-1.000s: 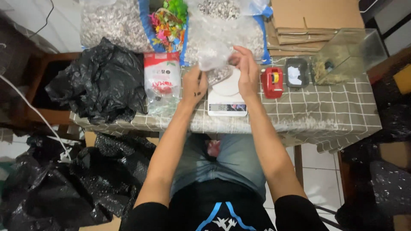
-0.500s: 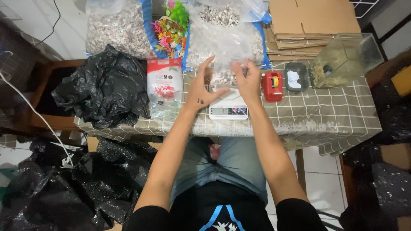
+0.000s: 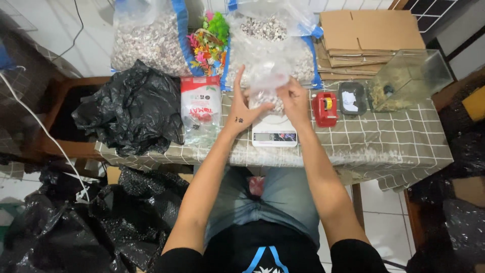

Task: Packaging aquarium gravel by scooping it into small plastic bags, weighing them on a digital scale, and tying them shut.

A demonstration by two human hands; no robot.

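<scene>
Both my hands hold a small clear plastic bag (image 3: pixel 266 83) with pale pebbles in its bottom, standing on a white digital scale (image 3: pixel 274 132). My left hand (image 3: pixel 242 107) cups the bag's left side with fingers spread upward. On the bag's right side, my right hand (image 3: pixel 294 99) pinches the plastic near the top. The scale sits at the front edge of the table covered with a checked grey cloth (image 3: pixel 384 141).
Two big clear sacks of pebbles (image 3: pixel 146 40) (image 3: pixel 275 45) stand behind, with colourful plastic plants (image 3: pixel 208 43) between. A red-and-white packet (image 3: pixel 200 103), black plastic bags (image 3: pixel 129 108), red tape dispenser (image 3: pixel 325 107), small dark tray (image 3: pixel 352 97), glass tank (image 3: pixel 406 81), and cardboard stack (image 3: pixel 364 40) surround the scale.
The small bag has come down from above the scale onto it, and both hands have closed in around its sides.
</scene>
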